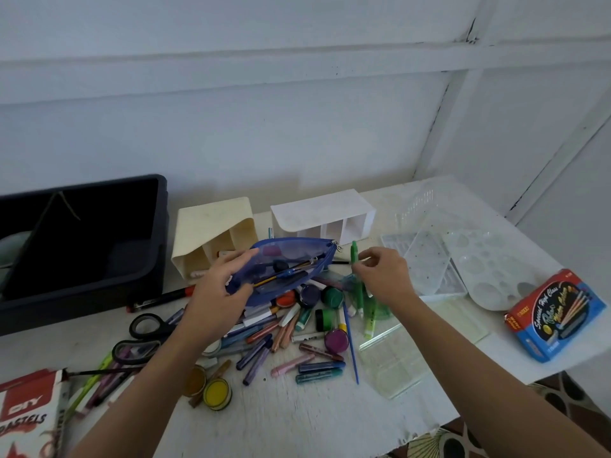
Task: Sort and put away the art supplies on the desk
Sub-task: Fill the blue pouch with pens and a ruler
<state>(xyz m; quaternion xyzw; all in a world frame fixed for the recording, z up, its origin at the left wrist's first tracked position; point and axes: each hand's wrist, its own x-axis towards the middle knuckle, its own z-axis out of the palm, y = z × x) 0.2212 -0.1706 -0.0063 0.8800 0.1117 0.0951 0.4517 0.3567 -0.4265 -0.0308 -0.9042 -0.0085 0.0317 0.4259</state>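
Note:
My left hand (220, 292) grips a blue mesh pencil pouch (287, 259), lifted above the heap with brushes and pens showing inside. To its right, my right hand (383, 276) pinches a green pen (354, 256), held upright near the pouch's zipper end. Below both hands lies a heap of crayons (281, 355), markers and small paint pots (332, 296) on the white desk (314, 414). A cream organizer (211, 233) and a white organizer (324, 209) stand behind the heap.
A dark plastic bin (82, 239) sits at the back left. Black scissors (145, 335) and a pastels box (26, 414) lie front left. Clear palettes (463, 262) and a blue watercolour box (555, 315) lie on the right, near the desk's edge.

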